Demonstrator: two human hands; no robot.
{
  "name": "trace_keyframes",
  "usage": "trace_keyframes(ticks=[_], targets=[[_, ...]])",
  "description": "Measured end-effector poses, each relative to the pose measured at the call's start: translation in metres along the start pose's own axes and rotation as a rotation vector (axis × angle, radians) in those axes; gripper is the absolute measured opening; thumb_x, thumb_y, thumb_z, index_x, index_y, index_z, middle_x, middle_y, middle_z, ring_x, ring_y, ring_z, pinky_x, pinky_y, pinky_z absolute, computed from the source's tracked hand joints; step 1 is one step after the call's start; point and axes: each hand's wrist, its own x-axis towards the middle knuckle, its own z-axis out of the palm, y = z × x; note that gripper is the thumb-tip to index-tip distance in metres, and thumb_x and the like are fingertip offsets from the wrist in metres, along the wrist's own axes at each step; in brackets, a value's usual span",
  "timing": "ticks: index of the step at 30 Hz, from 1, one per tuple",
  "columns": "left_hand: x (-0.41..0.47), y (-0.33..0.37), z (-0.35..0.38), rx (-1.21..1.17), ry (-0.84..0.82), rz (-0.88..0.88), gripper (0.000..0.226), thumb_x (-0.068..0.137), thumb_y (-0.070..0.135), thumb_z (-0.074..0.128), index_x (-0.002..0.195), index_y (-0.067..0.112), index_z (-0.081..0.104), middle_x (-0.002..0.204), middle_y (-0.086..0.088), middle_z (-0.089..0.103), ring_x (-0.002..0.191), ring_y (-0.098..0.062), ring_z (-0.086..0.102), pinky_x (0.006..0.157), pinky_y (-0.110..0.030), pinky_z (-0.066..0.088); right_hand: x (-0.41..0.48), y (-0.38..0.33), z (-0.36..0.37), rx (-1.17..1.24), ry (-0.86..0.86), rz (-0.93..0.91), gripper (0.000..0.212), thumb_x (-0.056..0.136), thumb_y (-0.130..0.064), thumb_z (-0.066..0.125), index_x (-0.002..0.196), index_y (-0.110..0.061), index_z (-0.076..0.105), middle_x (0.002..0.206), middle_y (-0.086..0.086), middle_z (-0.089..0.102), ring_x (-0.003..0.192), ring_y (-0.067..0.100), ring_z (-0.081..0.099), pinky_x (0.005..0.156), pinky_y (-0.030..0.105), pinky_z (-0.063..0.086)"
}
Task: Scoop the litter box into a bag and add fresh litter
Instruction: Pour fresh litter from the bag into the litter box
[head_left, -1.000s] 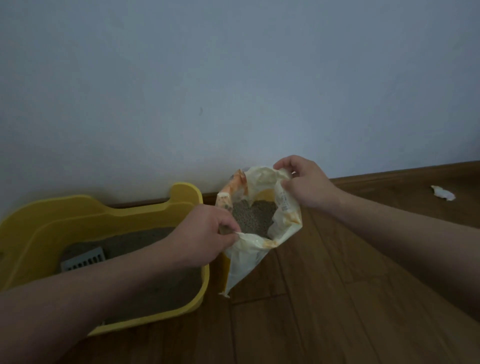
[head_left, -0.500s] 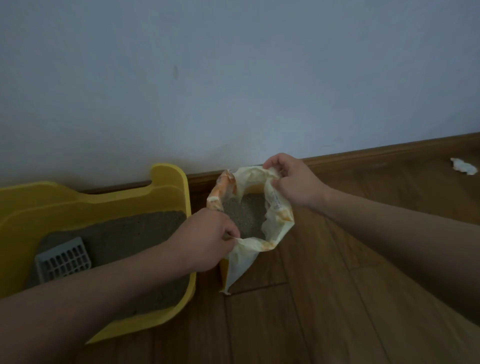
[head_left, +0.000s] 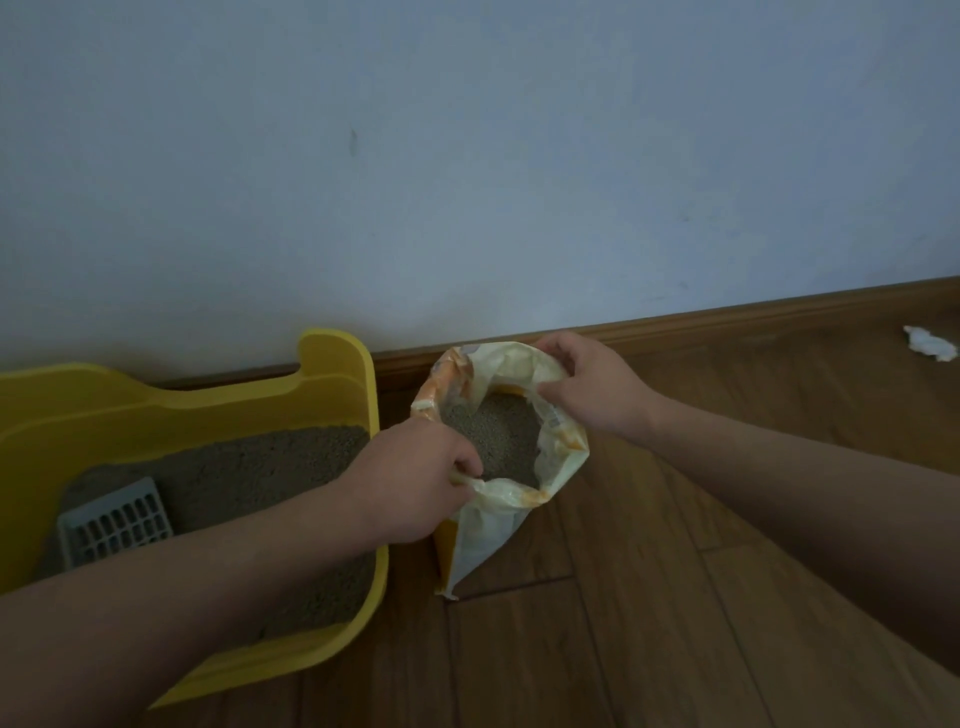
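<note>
Left hand (head_left: 415, 483), the one nearer the litter box (head_left: 337, 374), is pinching the near rim of the litter bag (head_left: 563, 457) while the right hand (head_left: 597, 389) is gripping its far rim, the bag standing upright just right of the box, mouth gaping upward.

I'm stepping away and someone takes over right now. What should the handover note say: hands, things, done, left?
Left hand pinches the litter bag at its near rim; right hand grips the far rim; mouth open, litter inside.
Bag stands right of the yellow litter box; grey scoop lies in it.
Done: bag opened.
Left: pour fresh litter into the box. Scooping finished? Cannot tell.
</note>
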Motion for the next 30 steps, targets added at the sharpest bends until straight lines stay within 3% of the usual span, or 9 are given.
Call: trace_keyframes(ticks=[5,10,14,17,20,24,28,30], targets=[[-0.002,0.003,-0.002,-0.006,0.023,-0.013,0.027,0.088,0.034,0.070,0.116,0.032,0.071,0.115,0.014,0.069,0.101,-0.003,0.061,0.087,-0.028,0.055,0.000,-0.002,-0.007,-0.018,0.014,-0.003,0.040,0.085,-0.011,0.069,0.124,-0.020,0.060,0.114,-0.007,0.063,0.105,0.009,0.059,0.084,0.023,0.047],[-0.004,0.003,-0.005,-0.033,0.051,-0.029,0.030,0.087,0.036,0.070,0.117,0.030,0.070,0.117,0.014,0.067,0.093,0.000,0.059,0.082,-0.024,0.053,-0.004,-0.004,-0.012,-0.035,0.016,0.002,0.040,0.086,-0.012,0.070,0.125,-0.018,0.060,0.116,-0.005,0.064,0.108,0.009,0.059,0.087,0.024,0.049],[-0.006,0.007,-0.009,-0.055,0.073,-0.026,0.037,0.089,0.040,0.068,0.124,0.029,0.065,0.125,0.012,0.065,0.109,-0.003,0.059,0.091,-0.027,0.052,-0.008,-0.012,-0.020,-0.046,0.049,0.002,0.038,0.087,-0.014,0.069,0.123,-0.020,0.060,0.111,-0.009,0.062,0.107,0.009,0.058,0.076,0.016,0.043],[-0.009,0.011,-0.016,-0.058,0.112,-0.014,0.042,0.092,0.044,0.063,0.131,0.030,0.059,0.129,0.011,0.061,0.108,-0.004,0.059,0.090,-0.026,0.051,-0.016,-0.023,-0.027,-0.082,0.067,-0.016,0.043,0.090,-0.018,0.067,0.131,-0.020,0.056,0.117,-0.010,0.058,0.109,0.007,0.054,0.084,0.020,0.041],[-0.016,0.012,-0.030,-0.052,0.182,0.001,0.040,0.093,0.047,0.058,0.131,0.033,0.057,0.122,0.008,0.064,0.099,-0.007,0.061,0.085,-0.032,0.055,-0.026,-0.040,-0.033,-0.107,0.093,-0.044,0.044,0.090,-0.023,0.067,0.132,-0.022,0.055,0.124,-0.010,0.058,0.110,0.006,0.054,0.085,0.020,0.042],[-0.031,0.006,-0.052,-0.059,0.275,-0.007,0.038,0.093,0.045,0.056,0.128,0.030,0.061,0.123,0.011,0.062,0.105,-0.010,0.060,0.087,-0.037,0.055,-0.042,-0.076,-0.037,-0.160,0.143,-0.105,0.042,0.092,-0.027,0.065,0.132,-0.023,0.054,0.126,-0.012,0.057,0.113,0.005,0.054,0.088,0.020,0.042],[-0.052,0.000,-0.075,-0.050,0.307,-0.033,0.025,0.093,0.047,0.053,0.111,0.033,0.065,0.102,0.011,0.068,0.089,-0.013,0.064,0.076,-0.040,0.059,-0.060,-0.111,-0.031,-0.194,0.176,-0.149,0.039,0.093,-0.026,0.062,0.132,-0.024,0.055,0.127,-0.011,0.057,0.115,0.005,0.052,0.092,0.022,0.041],[-0.062,-0.002,-0.081,-0.053,0.330,-0.051,0.025,0.096,0.046,0.051,0.112,0.032,0.064,0.104,0.008,0.067,0.087,-0.012,0.063,0.076,-0.036,0.057,-0.069,-0.123,-0.021,-0.188,0.168,-0.157,0.039,0.094,-0.026,0.061,0.132,-0.025,0.055,0.128,-0.012,0.056,0.116,0.004,0.051,0.095,0.023,0.042]])
